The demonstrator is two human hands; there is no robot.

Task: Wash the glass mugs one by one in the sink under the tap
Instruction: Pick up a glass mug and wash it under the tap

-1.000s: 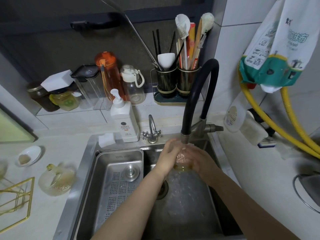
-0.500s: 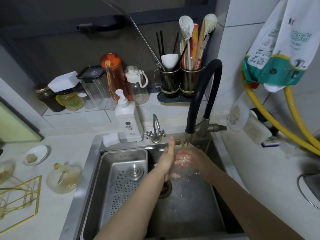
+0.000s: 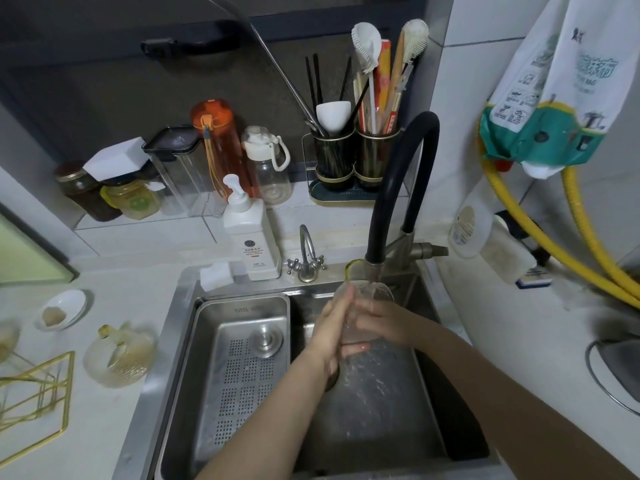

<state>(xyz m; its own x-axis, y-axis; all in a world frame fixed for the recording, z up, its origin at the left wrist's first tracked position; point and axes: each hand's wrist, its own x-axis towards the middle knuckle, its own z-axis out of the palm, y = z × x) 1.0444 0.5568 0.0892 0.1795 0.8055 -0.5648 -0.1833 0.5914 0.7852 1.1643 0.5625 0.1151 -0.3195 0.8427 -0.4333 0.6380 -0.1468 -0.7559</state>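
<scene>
I hold a clear glass mug [image 3: 379,294] with a yellowish handle right under the black tap's spout [image 3: 375,268], above the steel sink [image 3: 429,393]. Water runs over the mug and splashes into the basin. My left hand [image 3: 332,327] presses against the mug's left side with its fingers straight and pointing up. My right hand [image 3: 386,320] grips the mug from the right, fingers curled round it. A second glass mug [image 3: 117,355] with a gold handle sits on the counter left of the sink.
A perforated steel drain tray [image 3: 242,358] fills the sink's left half. A white soap dispenser [image 3: 251,237] and a small chrome tap [image 3: 306,254] stand behind it. A gold wire rack [image 3: 34,393] and a small white dish [image 3: 62,310] are on the left counter. Yellow hoses [image 3: 554,244] hang at right.
The mug has risen closer to the spout and turned between my hands. My left hand slid along its side, fingers now straight up. The view shifted slightly.
</scene>
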